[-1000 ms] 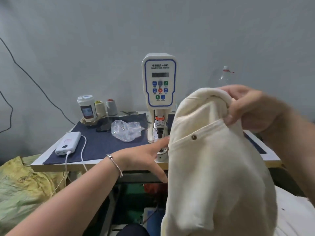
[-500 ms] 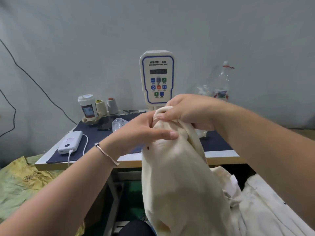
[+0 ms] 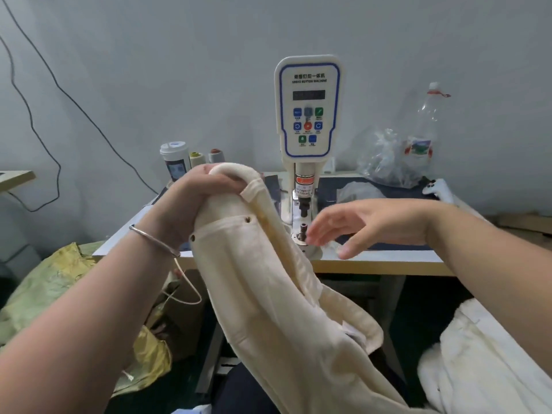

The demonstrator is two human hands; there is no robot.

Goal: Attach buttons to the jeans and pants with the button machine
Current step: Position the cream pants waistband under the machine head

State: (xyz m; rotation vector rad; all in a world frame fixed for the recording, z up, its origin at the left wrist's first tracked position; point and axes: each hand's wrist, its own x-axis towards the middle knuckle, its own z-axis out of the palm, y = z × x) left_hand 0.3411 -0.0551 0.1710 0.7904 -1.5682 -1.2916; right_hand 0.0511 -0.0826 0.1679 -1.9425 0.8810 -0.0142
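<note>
Two hands share the job: our left hand (image 3: 206, 189) grips the pants (image 3: 268, 282) waistband at ten o'clock from the die (image 3: 303, 231), while our right hand (image 3: 355, 225), fingers spread and empty, hovers nearer, at three o'clock.

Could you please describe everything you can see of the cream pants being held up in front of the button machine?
The cream pants are of soft, woven-looking fabric, with a belt loop at the waistband and two small dark metal rivets at a pocket edge. A yellowish stain runs along one seam. The left hand grips the bunched waistband, holding it up before the button machine; the rest hangs below the table's edge. The right hand is off them.
</note>
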